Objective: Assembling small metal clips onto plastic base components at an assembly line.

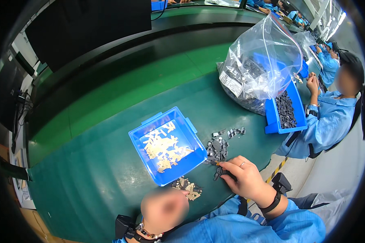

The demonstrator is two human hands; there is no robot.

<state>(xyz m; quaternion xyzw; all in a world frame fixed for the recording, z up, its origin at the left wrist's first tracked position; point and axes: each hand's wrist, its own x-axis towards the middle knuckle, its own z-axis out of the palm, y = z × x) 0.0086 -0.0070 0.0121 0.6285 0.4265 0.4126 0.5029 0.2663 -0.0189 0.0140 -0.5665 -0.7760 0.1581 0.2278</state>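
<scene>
My right hand (245, 178) is closed in a pinch at the near edge of a loose pile of small dark plastic parts (217, 148). Between its thumb and forefinger is a small dark plastic part (219, 171). My left hand (165, 209) is low over the table, mostly blurred. One fingertip shows beside a small mixed heap of pale and dark pieces (192, 189); whether that hand grips anything is hidden. Just beyond both hands stands a blue bin (188, 160) with many flat cream-coloured pieces (162, 148) spread over its floor.
A large clear plastic bag (247, 69) of dark parts stands at the back right, against another blue bin (273, 121) full of black parts (286, 109). A co-worker in blue (332, 117) sits to the right. The green table mat (89, 170) reaches left; a dark monitor-like panel (89, 28) stands behind.
</scene>
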